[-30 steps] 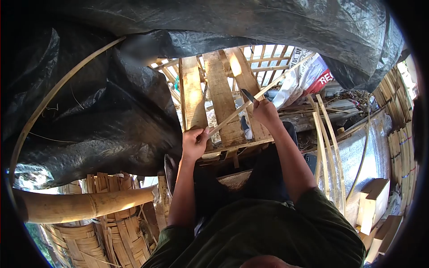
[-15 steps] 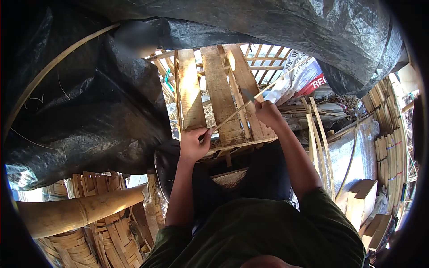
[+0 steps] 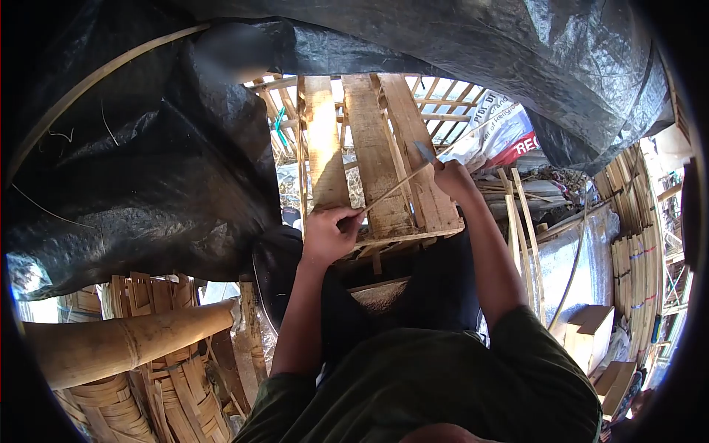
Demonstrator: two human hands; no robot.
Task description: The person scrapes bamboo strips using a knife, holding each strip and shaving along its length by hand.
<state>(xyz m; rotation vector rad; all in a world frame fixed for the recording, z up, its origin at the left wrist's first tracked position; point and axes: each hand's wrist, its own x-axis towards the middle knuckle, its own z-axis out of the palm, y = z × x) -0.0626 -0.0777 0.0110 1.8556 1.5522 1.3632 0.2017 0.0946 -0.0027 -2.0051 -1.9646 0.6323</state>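
Note:
A thin bamboo strip (image 3: 395, 187) runs slantwise over a bench of wooden planks (image 3: 365, 148). Its lower end is pinched between the thumb and fingers of my left hand (image 3: 332, 233), above the near edge of the bench. My right hand (image 3: 454, 179) is closed round a knife (image 3: 426, 153), whose handle is hidden in the fist. The blade points up and to the left and lies against the strip. Beyond the knife the strip goes on toward the upper right, where it looks faint against a printed sack (image 3: 502, 133).
Black plastic sheeting (image 3: 148, 184) hangs at left and overhead. A thick bamboo pole (image 3: 140, 343) and woven bamboo baskets (image 3: 118, 406) are at lower left. Pale strips (image 3: 526, 244) stand on the right, near a cardboard box (image 3: 589, 336) and bundled bamboo slats (image 3: 639, 284).
The knife and my right hand have moved a little right and up along the strip. My left hand has shifted slightly right, still holding the end. The view has tilted slightly.

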